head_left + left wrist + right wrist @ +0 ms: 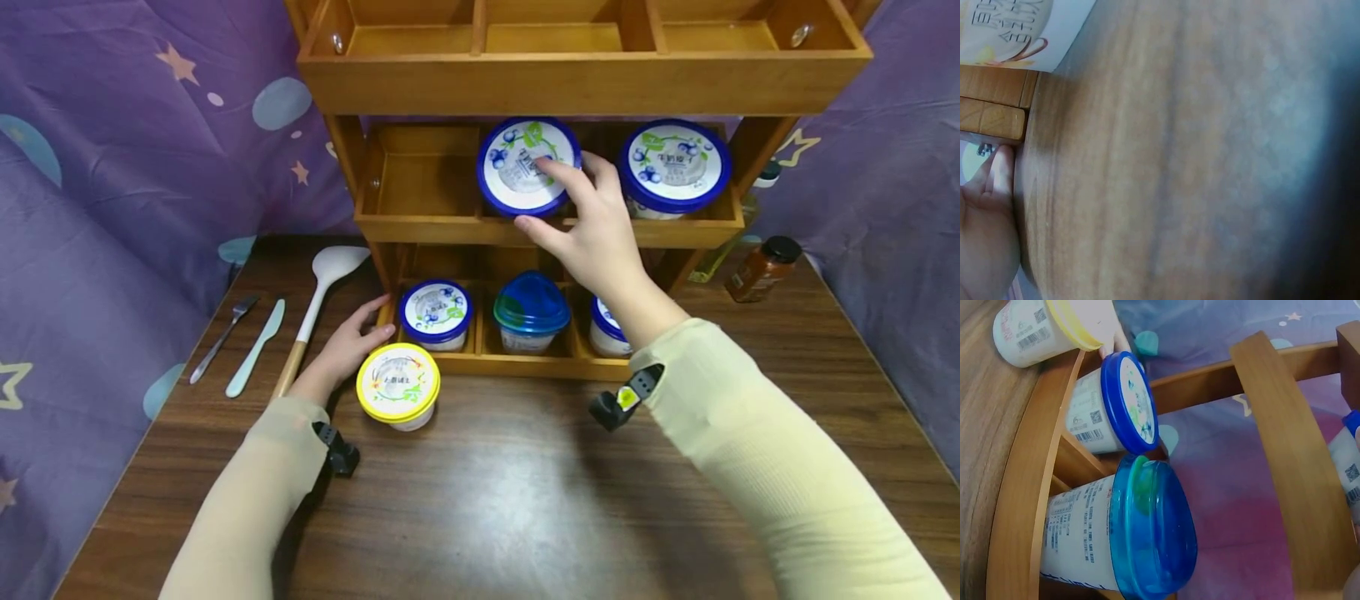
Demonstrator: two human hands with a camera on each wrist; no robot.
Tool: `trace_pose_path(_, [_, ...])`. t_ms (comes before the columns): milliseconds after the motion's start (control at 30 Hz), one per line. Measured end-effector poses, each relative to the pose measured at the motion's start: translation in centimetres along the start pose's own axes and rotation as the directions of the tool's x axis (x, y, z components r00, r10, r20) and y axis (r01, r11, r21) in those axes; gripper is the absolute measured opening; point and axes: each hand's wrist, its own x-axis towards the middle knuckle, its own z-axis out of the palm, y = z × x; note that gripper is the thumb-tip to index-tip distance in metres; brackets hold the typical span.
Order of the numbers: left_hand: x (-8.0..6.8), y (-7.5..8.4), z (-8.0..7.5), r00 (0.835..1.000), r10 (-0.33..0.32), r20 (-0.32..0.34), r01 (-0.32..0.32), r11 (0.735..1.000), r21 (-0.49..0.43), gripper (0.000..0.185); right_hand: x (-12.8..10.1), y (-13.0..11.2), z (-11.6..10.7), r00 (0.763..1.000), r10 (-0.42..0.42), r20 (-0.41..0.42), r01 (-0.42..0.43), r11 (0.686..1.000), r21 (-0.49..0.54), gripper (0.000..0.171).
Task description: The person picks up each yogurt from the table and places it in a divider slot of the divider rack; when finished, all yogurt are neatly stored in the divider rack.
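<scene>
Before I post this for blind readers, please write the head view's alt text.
A right hand holds a blue-rimmed tub at the second-lowest shelf of a wooden rack; the left hand is by the bottom shelf, near a yellow-lidded tub.

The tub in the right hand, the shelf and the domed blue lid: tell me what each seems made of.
Tub in the right hand: smooth blue rim, likely plastic; the printed body could be plastic or coated paper.
Shelf: probably varnished wood, brown with grain and slight sheen.
Domed blue lid: glossy translucent plastic, apparently, given highlights and see-through walls.
</scene>
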Motion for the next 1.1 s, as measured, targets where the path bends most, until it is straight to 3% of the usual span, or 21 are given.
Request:
trace_pose_path(533, [-0.1, 0.1, -0.1, 1.0, -0.002, 0.003, 0.002, 1.0, 0.011, 0.067, 0.5, -0.8, -1.2, 0.979, 0.166, 0.116, -0.162, 0.986, -0.047, 0.058])
trace_pose_path(1100, [0.0, 0.2, 0.1, 1.0, 0.015, -0.005, -0.015, 1.0, -0.002, 0.065, -1.3, -1.3, -2.8, 0.96, 0.213, 0.18, -0.213, 0.977, -0.023, 0.069])
